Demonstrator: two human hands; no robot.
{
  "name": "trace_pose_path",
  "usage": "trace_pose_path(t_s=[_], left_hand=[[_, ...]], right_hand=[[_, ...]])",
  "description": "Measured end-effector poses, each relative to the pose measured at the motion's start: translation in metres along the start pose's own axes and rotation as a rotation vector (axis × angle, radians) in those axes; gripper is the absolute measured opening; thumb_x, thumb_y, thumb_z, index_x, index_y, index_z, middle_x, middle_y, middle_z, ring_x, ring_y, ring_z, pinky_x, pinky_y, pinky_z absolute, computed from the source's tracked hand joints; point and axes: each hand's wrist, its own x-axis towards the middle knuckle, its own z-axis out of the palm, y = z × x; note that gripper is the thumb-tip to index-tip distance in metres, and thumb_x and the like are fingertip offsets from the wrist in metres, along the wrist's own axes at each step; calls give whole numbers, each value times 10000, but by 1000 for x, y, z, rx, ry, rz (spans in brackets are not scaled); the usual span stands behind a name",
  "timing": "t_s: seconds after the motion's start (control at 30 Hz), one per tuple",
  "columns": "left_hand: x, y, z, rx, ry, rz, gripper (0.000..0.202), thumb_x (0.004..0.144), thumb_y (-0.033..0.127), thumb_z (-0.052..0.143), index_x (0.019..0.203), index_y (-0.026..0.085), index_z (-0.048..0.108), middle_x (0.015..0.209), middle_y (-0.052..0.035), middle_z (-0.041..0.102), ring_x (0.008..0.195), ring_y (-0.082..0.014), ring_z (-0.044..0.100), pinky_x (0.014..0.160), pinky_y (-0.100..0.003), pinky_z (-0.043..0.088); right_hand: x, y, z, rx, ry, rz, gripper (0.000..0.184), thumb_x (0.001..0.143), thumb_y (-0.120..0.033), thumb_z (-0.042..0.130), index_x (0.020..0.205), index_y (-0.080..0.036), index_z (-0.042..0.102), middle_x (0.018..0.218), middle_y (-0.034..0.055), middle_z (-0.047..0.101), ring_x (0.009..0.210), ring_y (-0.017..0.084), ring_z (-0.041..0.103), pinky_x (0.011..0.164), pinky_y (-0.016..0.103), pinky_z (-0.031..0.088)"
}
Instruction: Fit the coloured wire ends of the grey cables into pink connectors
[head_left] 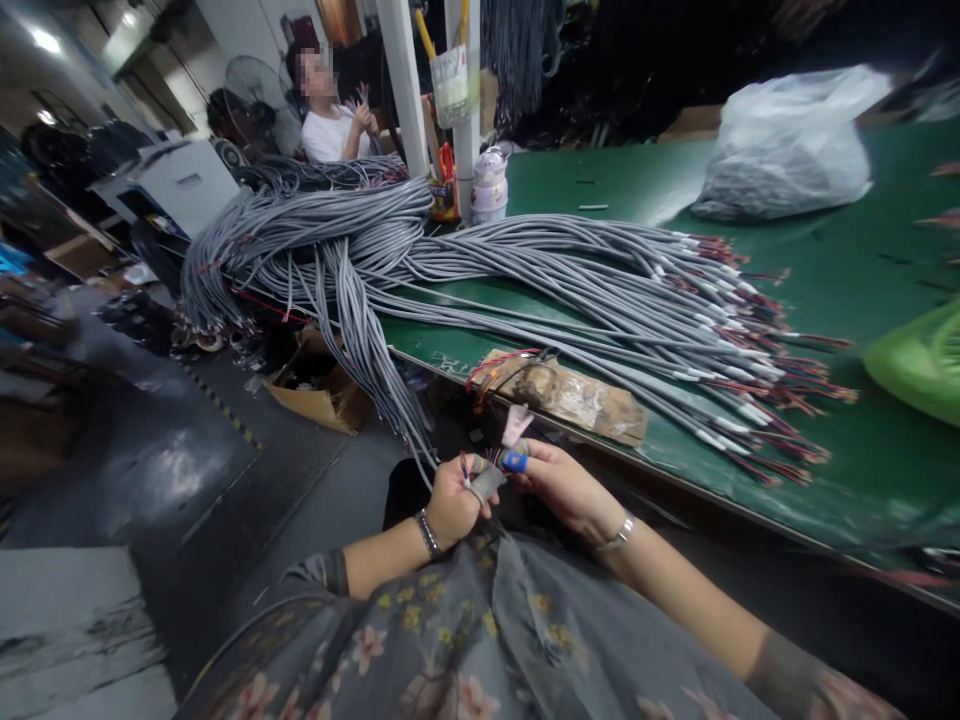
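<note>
My left hand [452,502] is closed around the end of a grey cable [409,425] that hangs down from the table edge; its thumb wears a grey finger cover. My right hand [564,487] meets it from the right, fingers pinched on the cable's thin coloured wires [495,458], with a blue cover on one fingertip. Both hands sit over my lap, just below the green table [825,300]. A large bundle of grey cables [570,270] with red wire ends lies across the table.
A taped brown block [577,398] lies at the table's near edge. A white plastic bag [787,150], a green object [919,365], a cup [489,185] and a post [469,100] stand on the table. A cardboard box [319,385] sits on the floor. Another person [334,120] sits at the back.
</note>
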Motion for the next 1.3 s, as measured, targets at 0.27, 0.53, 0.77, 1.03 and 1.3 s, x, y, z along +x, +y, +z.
trace_pose_path(t_s=[0.27,0.53,0.77,1.03,1.3], left_hand=[[4,-4,-1,13,-163,-98,388,640,507,691,545,173,518,435,13,531,323,-69,435,341,-183,280],[-1,-3,-1,-103,-80,-53,457,628,597,681,580,161,552,467,7,559,337,-69,470,336,-180,276],[5,4,9,-220,0,-73,470,578,596,711,583,159,538,449,14,556,301,-60,441,302,-176,195],[13,1,11,-250,19,-50,429,604,547,712,593,160,528,452,30,548,308,-56,447,309,-173,194],[14,2,13,-215,-11,-54,447,590,567,717,591,161,530,451,30,541,313,-56,436,316,-178,224]], right_hand=[[-5,2,7,-140,33,-161,218,611,-358,785,577,-195,645,555,-24,586,537,113,460,546,266,365],[2,10,-1,113,194,-58,246,619,-384,759,568,-209,595,517,-45,521,502,103,415,515,253,350],[17,-3,0,252,28,37,470,596,-636,726,713,-184,671,625,8,612,553,122,516,553,264,422],[18,0,2,21,249,-174,495,564,-676,713,597,-193,607,556,-9,568,528,131,463,540,279,390],[22,1,5,63,148,-158,497,661,-706,613,637,-209,612,577,18,608,571,182,537,578,320,429]])
